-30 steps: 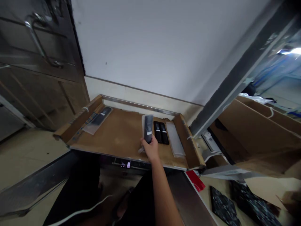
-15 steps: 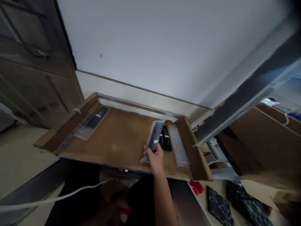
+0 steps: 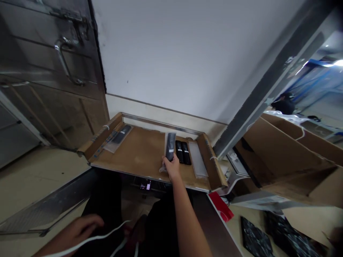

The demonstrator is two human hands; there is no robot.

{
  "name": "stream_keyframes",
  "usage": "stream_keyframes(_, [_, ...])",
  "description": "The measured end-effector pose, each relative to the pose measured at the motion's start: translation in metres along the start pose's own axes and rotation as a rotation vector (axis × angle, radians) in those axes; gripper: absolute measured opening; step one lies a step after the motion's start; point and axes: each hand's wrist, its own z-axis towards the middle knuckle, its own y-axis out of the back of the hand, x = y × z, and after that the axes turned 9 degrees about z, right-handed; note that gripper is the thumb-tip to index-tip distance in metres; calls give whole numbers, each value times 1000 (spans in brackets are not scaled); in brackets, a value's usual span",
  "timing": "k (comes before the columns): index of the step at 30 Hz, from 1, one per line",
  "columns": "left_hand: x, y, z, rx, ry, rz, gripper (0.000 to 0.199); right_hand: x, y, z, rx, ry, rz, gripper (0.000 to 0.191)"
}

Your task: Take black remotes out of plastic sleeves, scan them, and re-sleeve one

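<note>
My right hand is closed on the lower end of a clear plastic sleeve with a black remote control in it; a white label shows on the remote. Just right of it, two bare black remotes lie side by side on the cardboard tray. A stack of flat clear sleeves rests along the tray's right wall. Another sleeved remote lies by the left wall. Low on the left, my left hand hovers near my lap, fingers loosely stretched, holding nothing visible.
White cable crosses in front of my left hand. Below the tray's front edge a small lit screen glows. To the right stand a metal post and a large cardboard box. A metal door is at left; a person sits far right.
My head view has shifted, so the tray appears farther off. The sleeved remote has moved left and stands more upright, clear of the two bare remotes. My left hand has come into clear view.
</note>
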Motion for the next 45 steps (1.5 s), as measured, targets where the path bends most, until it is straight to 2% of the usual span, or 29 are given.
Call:
stream_keyframes(3, [4, 22, 3, -197, -57, -172, 43, 0, 0, 0, 7, -18, 5, 29])
stream_keyframes(7, [-34, 31, 20, -323, -145, -351, 50, -1, 1, 0, 37, 12, -32, 28])
stream_keyframes(12, [-94, 33, 46, -328, -254, -484, 48, -6, 3, 1, 61, 33, -81, 25])
stream_keyframes(16, [-134, 47, 83, -270, -346, -554, 52, -3, 2, 0, 110, 99, -136, 22])
stream_keyframes(21, [-192, 63, 138, -288, -524, -498, 60, -1, 1, -5, 257, 152, -218, 15])
stream_keyframes(23, [-212, 64, 150, -272, -621, -405, 53, -3, 2, -8, 293, 157, -250, 17])
stream_keyframes(27, [-237, 57, 156, -378, -731, -278, 50, -6, 4, -9, 312, 147, -244, 18])
stream_keyframes(30, [-243, 54, 154, -458, -772, -206, 48, -7, 5, -7, 320, 141, -224, 20])
stream_keyframes(34, [-251, 61, 155, -566, -860, -19, 44, -9, 4, -4, 294, 156, -208, 23])
stream_keyframes(39, [-270, 69, 156, -611, -948, 117, 40, -6, 2, -4, 209, 190, -223, 21])
stream_keyframes(45, [-301, 73, 147, -605, -993, 270, 41, 0, 0, -4, 134, 210, -205, 30])
